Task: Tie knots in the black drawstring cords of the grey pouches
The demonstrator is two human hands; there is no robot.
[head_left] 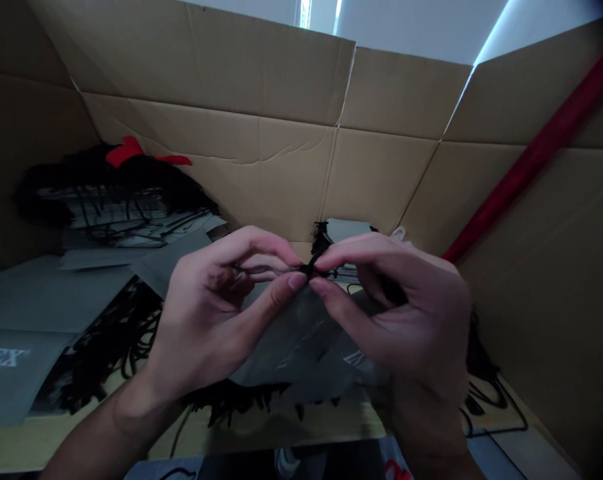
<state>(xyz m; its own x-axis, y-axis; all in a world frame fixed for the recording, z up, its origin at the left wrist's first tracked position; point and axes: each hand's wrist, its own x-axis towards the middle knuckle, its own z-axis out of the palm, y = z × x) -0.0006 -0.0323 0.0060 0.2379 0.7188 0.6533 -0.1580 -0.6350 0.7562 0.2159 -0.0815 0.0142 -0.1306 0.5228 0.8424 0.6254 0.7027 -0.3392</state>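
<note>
The left hand [206, 313] and the right hand [406, 307] meet in the middle of the view, each pinching a black cord [310, 268] between thumb and forefinger; their fingertips nearly touch at the knotted-looking bunch of cord, and the other fingers curl loosely inward; a grey fabric bag [301, 347] hangs below the hands, over the edge of the pale wooden desk [46, 443], with a fringe of black cords [231, 400] beneath it; to the left, more grey fabric bags [31, 300] lie overlapping, one printed with white letters ending in "TEX", among tangled black cords [106, 347]; a heap of black cords [116, 187] sits further back with a red piece [124, 151] on top; a small stack of grey bags [346, 230] stands just behind the hands; cardboard panels [206, 73] rise behind the desk, and a red tube [536, 160] leans across the right-hand panel [531, 300].
</note>
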